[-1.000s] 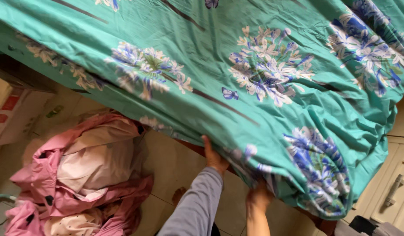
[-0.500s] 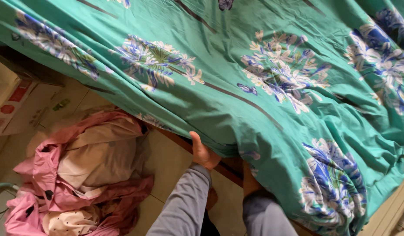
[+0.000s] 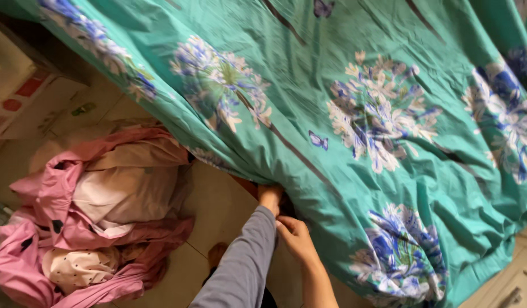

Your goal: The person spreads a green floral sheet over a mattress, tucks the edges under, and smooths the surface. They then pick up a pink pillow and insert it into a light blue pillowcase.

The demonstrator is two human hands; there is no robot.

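A teal bed sheet (image 3: pixel 354 114) printed with blue and white flowers and small butterflies drapes over a bed and fills most of the view. My left hand (image 3: pixel 270 197), in a grey sleeve, reaches up under the sheet's hanging edge, and its fingers are hidden in the cloth. Just below and right of it, my right hand (image 3: pixel 297 238) on a bare forearm curls at the same edge, touching the left wrist. A sliver of the dark bed frame (image 3: pixel 244 183) shows beside the hands.
A heap of pink and cream bedding (image 3: pixel 92 211) lies on the tiled floor (image 3: pixel 218 211) to the left. A cardboard box (image 3: pixel 18 97) stands at the upper left. A pale cabinet door with a handle (image 3: pixel 511 295) is at the lower right.
The view has swung right and the sheet's edge hangs lower. My right hand has come back into sight and moved left to meet my left hand at the sheet's edge.
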